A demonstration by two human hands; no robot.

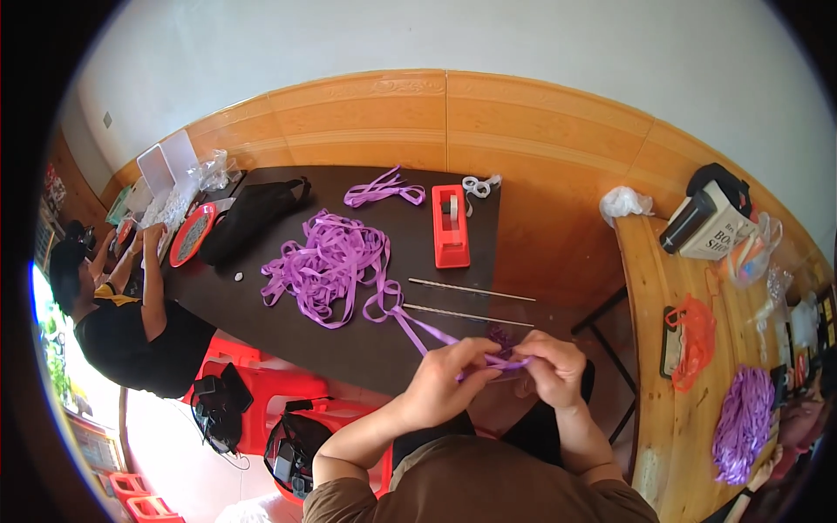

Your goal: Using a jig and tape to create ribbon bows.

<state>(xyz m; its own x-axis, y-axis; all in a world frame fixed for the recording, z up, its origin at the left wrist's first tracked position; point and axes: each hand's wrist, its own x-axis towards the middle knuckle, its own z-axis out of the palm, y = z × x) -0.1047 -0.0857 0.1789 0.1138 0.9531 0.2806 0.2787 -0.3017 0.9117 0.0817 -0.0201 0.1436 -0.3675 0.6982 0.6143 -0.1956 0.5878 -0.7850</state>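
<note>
Closely, purple ribbon (488, 359) pinched between left hand (446, 376), right hand (551, 370)

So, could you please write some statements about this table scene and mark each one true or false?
1. Both hands, left hand and right hand, pinch a purple ribbon. True.
2. The red tape dispenser lies on the floor. False: it stands on the dark table.
3. A heap of purple ribbon lies on the dark table. True.
4. The two thin rods are held by the right hand. False: they lie on the table, untouched.
5. The red tray is by the person's right hand. False: it is at the table's far left end, near another person.
</note>
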